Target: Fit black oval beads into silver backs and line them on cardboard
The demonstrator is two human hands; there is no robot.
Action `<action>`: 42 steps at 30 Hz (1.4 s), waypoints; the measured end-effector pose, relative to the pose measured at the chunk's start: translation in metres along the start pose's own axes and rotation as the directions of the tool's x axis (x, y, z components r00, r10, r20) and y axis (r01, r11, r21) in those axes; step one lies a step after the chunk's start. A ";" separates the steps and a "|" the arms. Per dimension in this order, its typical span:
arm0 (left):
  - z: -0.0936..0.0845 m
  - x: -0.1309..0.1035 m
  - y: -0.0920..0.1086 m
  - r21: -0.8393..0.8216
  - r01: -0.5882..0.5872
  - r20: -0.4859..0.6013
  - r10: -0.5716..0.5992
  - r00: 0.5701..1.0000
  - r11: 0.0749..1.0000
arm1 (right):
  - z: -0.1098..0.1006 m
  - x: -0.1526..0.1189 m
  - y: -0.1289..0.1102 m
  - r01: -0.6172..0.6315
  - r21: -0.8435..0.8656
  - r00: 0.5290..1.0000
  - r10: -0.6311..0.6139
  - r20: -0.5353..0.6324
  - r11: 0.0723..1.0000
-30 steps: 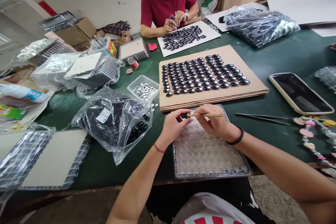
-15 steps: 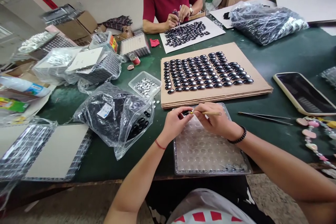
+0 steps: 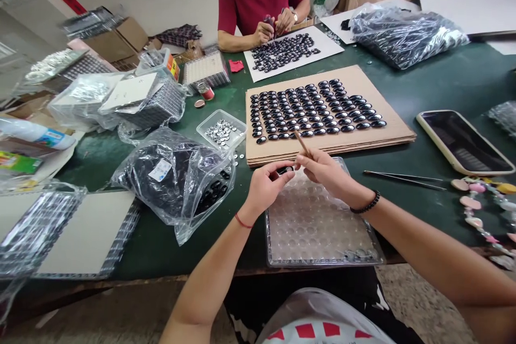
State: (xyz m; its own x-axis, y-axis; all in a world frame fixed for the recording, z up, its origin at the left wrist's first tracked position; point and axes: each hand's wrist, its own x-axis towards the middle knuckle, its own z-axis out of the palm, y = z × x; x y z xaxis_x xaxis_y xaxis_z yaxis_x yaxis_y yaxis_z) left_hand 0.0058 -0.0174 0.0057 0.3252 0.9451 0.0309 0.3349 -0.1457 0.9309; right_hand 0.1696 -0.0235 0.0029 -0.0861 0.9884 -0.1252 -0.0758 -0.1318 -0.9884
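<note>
Black piece (image 3: 285,170) was in the left hand (image 3: 264,188), pinched narrow between thumb and fingers, just above the far end of a clear dimpled tray (image 3: 318,226). Main change: the stick (image 3: 303,143). Half a second earlier it lay nearly flat, one end at the piece; now it slanted up and away, pointing toward the rows. Right hand (image 3: 328,174) kept its hold on it, fingers closed, fingertips right by the piece; contact could not be told. Judgement: stick work on this piece had stopped, at least briefly, leaving those fingertips free for it. Left hand had barely shifted.

Further out: oval black pieces (image 3: 320,131) in rows on stacked brown boards (image 3: 397,131), no visible change. Left of the boards, a clear tub (image 3: 236,141) of small metal discs (image 3: 219,132); nearer, a plastic bag (image 3: 161,193) with dark contents. Right: tweezers (image 3: 403,177), then a phone (image 3: 467,142), all on the green counter (image 3: 161,258). Across it, a co-worker (image 3: 258,8) in a red top bent over more dark pieces (image 3: 282,51).
</note>
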 end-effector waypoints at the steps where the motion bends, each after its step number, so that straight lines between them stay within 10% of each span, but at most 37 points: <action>1: 0.000 0.000 -0.001 -0.004 -0.003 -0.021 0.003 1.000 1.000 | 0.002 -0.002 0.000 -0.001 -0.037 1.000 0.002 0.013 0.999; 13: 0.000 0.000 -0.001 0.061 -0.106 0.019 0.105 0.994 0.993 | -0.004 -0.004 0.005 -0.047 -0.051 0.959 0.059 0.276 0.998; 24: 0.004 0.000 -0.010 0.179 -0.115 -0.053 0.127 0.991 0.977 | 0.004 -0.005 0.002 0.226 -0.415 0.967 -0.253 -0.009 0.881; 33: 0.004 0.000 -0.011 0.337 -0.129 -0.069 0.161 0.985 0.933 | 0.007 -0.011 0.001 0.295 -0.680 0.931 -0.363 0.045 0.672; 42: 0.006 -0.001 -0.011 0.352 -0.200 -0.098 0.249 0.964 0.914 | 0.005 -0.010 0.002 0.288 -0.670 0.934 -0.356 0.038 0.684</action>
State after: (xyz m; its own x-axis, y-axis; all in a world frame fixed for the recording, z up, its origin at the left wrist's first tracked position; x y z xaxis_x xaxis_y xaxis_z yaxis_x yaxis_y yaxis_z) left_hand 0.0067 -0.0183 -0.0066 0.3099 0.9032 0.2969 0.5525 -0.4252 0.7169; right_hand 0.1650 -0.0342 0.0024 -0.0909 0.9669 0.2383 0.5886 0.2452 -0.7704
